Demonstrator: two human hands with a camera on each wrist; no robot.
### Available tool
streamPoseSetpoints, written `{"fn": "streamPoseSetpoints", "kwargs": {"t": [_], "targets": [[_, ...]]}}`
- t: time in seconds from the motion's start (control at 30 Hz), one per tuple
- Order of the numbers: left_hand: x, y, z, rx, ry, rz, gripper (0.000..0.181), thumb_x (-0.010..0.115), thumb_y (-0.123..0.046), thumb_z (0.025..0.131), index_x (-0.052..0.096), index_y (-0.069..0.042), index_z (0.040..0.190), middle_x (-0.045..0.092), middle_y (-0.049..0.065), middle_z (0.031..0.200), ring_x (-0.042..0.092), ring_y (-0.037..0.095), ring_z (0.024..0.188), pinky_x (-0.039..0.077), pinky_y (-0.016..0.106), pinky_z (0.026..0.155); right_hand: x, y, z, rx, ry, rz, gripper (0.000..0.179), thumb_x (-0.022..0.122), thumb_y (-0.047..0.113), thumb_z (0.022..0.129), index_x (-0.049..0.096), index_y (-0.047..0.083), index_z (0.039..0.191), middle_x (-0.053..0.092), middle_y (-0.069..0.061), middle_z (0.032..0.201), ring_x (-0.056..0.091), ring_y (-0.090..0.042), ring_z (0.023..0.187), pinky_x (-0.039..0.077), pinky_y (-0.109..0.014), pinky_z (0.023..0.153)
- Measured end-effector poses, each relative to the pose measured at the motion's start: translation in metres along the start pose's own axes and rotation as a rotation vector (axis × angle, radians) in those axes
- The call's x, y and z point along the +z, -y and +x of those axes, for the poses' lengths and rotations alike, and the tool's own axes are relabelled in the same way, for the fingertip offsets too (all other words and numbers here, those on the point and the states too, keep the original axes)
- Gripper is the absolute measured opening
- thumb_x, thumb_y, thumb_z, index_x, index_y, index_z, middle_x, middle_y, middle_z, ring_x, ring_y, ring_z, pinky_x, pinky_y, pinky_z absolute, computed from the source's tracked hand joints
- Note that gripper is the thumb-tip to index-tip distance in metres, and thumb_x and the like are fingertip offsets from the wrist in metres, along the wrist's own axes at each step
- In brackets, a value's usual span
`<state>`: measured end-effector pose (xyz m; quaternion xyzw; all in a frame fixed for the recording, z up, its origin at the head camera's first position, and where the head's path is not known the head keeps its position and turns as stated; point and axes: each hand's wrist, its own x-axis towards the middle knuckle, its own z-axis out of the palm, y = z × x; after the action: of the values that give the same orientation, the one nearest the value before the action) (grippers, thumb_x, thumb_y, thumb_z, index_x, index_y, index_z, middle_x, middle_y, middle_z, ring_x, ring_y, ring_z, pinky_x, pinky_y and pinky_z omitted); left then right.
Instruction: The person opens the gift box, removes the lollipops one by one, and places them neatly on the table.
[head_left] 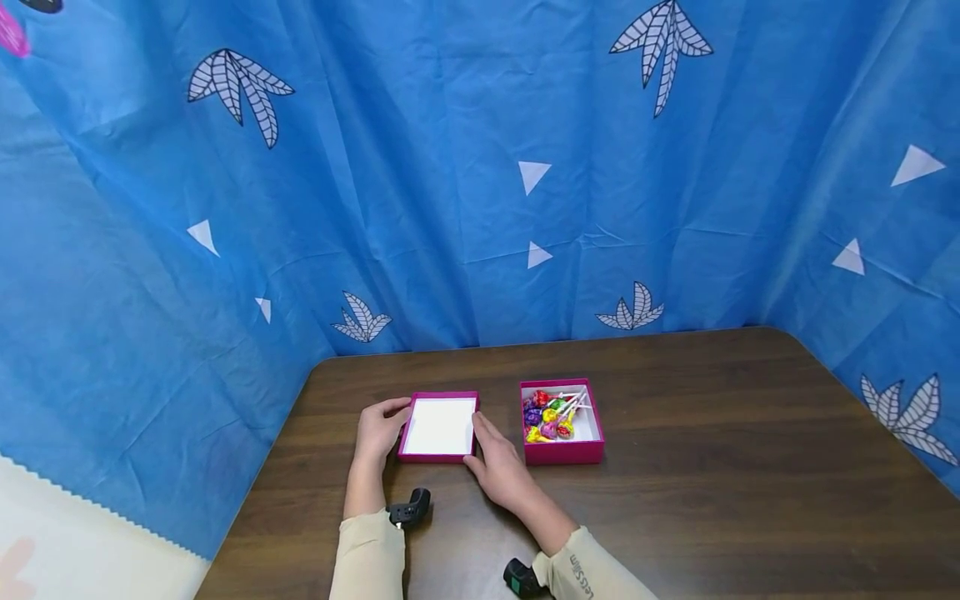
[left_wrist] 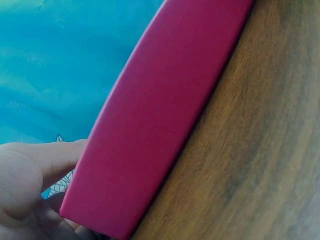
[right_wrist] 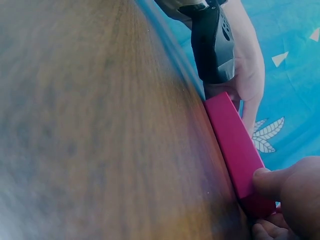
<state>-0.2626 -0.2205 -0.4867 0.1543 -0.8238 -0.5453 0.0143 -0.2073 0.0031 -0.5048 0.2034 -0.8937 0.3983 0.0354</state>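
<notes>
Left hand (head_left: 378, 429) and right hand (head_left: 498, 462) grip the shallow pink box (head_left: 439, 426) toward the worktop's (head_left: 712, 500) left edge. Only my head view shows lollipops (head_left: 553, 417) in a second box (head_left: 564, 452).

Blue leaf-print curtain (head_left: 465, 167) behind a dark wooden table (head_left: 712, 500).

smooth card-like shallow tray (head_left: 440, 427), matching card-like box (head_left: 564, 453), wood-grained bench (head_left: 720, 442) faintly glossy on my remote feed, creased cloth-like curtain (head_left: 450, 183), black plastic-looking wrist cameras (head_left: 409, 508), matt cloth sleeves (head_left: 369, 557)
</notes>
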Motion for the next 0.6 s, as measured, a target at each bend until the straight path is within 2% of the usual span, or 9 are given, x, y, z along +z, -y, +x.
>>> {"fn": "streamPoseSetpoints", "kwargs": {"t": [0.27,0.5,0.6], "targets": [[-0.002,-0.002,0.001,0.003,-0.015,-0.003,0.030,0.062,-0.017,0.099,0.068,-0.008,0.127,0.054,0.019,0.143,0.045,0.037,0.133,0.040,0.055,0.113,0.000,0.002,0.002,-0.013,-0.001,-0.008,0.065,0.065,0.012,0.096,0.035,-0.009,0.150,0.037,-0.028,0.156,0.043,-0.038,0.142,0.039,-0.051,0.114],[-0.002,-0.007,-0.002,0.003,-0.044,-0.025,0.031,0.061,-0.018,0.100,0.067,-0.010,0.129,0.056,0.018,0.139,0.054,0.031,0.116,0.055,0.042,0.094,-0.003,0.006,0.002,0.076,0.055,0.055,0.074,0.066,0.018,0.097,0.027,-0.004,0.155,0.029,-0.023,0.162,0.035,-0.038,0.147,0.036,-0.053,0.116],[-0.004,-0.011,-0.004,0.021,-0.064,-0.017,0.033,0.060,-0.019,0.100,0.065,-0.010,0.131,0.057,0.017,0.140,0.054,0.030,0.120,0.054,0.043,0.097,-0.004,0.009,0.002,0.092,0.067,0.061,0.076,0.066,0.020,0.097,0.025,-0.003,0.156,0.026,-0.022,0.163,0.033,-0.038,0.149,0.036,-0.053,0.117]]}}
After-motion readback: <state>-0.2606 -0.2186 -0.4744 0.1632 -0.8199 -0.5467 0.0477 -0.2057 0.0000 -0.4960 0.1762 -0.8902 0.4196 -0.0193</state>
